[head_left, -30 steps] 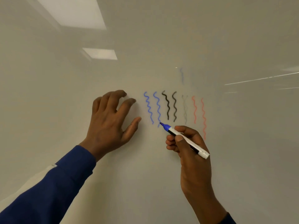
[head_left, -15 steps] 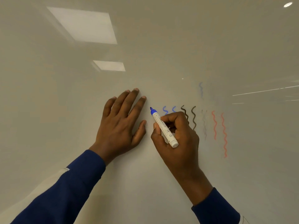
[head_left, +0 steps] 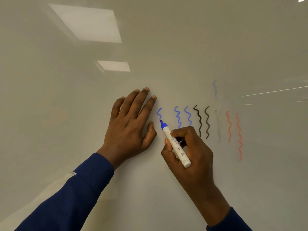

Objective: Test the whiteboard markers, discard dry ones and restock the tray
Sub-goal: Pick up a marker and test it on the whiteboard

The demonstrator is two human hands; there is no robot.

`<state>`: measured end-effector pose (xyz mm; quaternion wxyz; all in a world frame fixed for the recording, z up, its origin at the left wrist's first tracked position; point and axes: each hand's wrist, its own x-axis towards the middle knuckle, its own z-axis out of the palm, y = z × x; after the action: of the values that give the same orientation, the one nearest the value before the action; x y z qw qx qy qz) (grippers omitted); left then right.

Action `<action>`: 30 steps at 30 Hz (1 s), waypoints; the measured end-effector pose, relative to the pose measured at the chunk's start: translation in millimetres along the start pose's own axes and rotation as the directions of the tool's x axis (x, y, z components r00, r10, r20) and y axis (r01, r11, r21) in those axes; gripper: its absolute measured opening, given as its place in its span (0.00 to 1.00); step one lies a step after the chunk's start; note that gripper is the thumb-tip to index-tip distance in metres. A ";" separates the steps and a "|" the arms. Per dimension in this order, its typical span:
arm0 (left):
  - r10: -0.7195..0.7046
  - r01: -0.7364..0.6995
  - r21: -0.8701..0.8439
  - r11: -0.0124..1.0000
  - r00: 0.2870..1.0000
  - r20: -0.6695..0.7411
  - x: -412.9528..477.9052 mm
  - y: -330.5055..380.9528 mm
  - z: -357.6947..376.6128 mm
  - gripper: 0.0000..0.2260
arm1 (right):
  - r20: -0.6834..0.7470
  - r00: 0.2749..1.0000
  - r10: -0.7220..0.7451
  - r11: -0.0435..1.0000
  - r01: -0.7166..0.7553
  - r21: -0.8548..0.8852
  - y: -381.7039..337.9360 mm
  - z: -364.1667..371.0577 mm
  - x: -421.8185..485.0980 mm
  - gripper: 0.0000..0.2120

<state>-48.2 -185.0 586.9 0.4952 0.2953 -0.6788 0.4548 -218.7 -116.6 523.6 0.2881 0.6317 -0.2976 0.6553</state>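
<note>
Right hand (head_left: 188, 152) hides lower blue squiggles (head_left: 178, 116) (marker (head_left: 174, 142) tip touching whiteboard (head_left: 66, 114)).

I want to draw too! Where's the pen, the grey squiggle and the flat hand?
pen (head_left: 178, 148): head view, white barrel.
grey squiggle (head_left: 218, 125): head view, its middle.
left hand (head_left: 130, 124): head view, back of hand.

Blue squiggles (head_left: 178, 116) ending behind right hand (head_left: 194, 157), marker (head_left: 174, 142) print illegible

Glossy off-white board (head_left: 66, 124) fills the view; two rectangular ceiling lights (head_left: 86, 22) reflected upper left, thin light streaks (head_left: 273, 91) right.
</note>
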 end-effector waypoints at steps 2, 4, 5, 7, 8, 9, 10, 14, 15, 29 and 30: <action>-0.002 0.002 -0.002 1.000 1.000 -0.004 -0.2 0.7 -0.7 0.29 | -0.005 1.000 0.014 1.000 -0.014 0.000 0.5 -2.2 -4.8 0.09; 0.000 0.000 -0.005 1.000 1.000 -0.005 -0.3 1.0 -0.9 0.29 | -0.006 1.000 0.028 1.000 -0.028 -0.007 0.6 -5.6 -10.2 0.10; 0.000 0.000 -0.004 1.000 1.000 -0.004 -0.5 0.8 -0.6 0.29 | -0.008 0.999 0.038 0.999 -0.038 -0.011 1.1 -7.2 -13.6 0.11; -0.003 0.003 0.006 1.000 1.000 0.005 -1.1 0.0 -0.1 0.29 | -0.008 0.998 0.057 0.998 -0.057 -0.025 1.2 -10.1 -21.4 0.10; -0.002 0.002 0.012 1.000 1.000 0.007 -1.2 0.0 0.2 0.29 | -0.004 0.998 0.066 0.997 -0.066 -0.032 0.5 -11.1 -25.5 0.10; 0.000 0.000 0.014 1.000 1.000 0.008 -1.0 -0.2 0.3 0.29 | -0.002 0.997 0.076 0.997 -0.076 -0.034 -0.5 -12.1 -29.8 0.11; 0.002 -0.002 0.014 1.000 1.000 0.010 -0.9 0.1 0.5 0.29 | 0.000 0.996 0.092 0.995 -0.092 -0.028 -2.1 -13.1 -33.8 0.11; 0.003 -0.003 0.009 1.000 1.000 0.012 -1.4 1.3 -1.6 0.29 | 0.009 0.984 0.176 0.984 -0.176 0.008 -12.2 -16.0 -47.3 0.11; 0.004 -0.004 0.005 1.000 1.000 0.012 -1.2 1.6 -2.3 0.28 | 0.004 0.980 0.197 0.980 -0.197 0.026 -14.5 -17.1 -50.3 0.10; -0.086 0.119 -0.262 0.958 0.987 0.133 -110.0 72.0 -27.3 0.29 | 0.062 0.880 0.471 0.868 -0.475 0.145 -27.3 -73.5 -138.4 0.11; -0.088 0.132 -0.283 0.950 0.983 0.161 -124.6 81.6 -28.4 0.29 | 0.078 0.867 0.493 0.855 -0.499 0.143 -26.8 -78.7 -148.6 0.11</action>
<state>-64.5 -131.7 445.9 0.5070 0.2888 -0.7554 0.2982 -244.8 -39.9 373.8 0.0527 0.5670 -0.4025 0.7168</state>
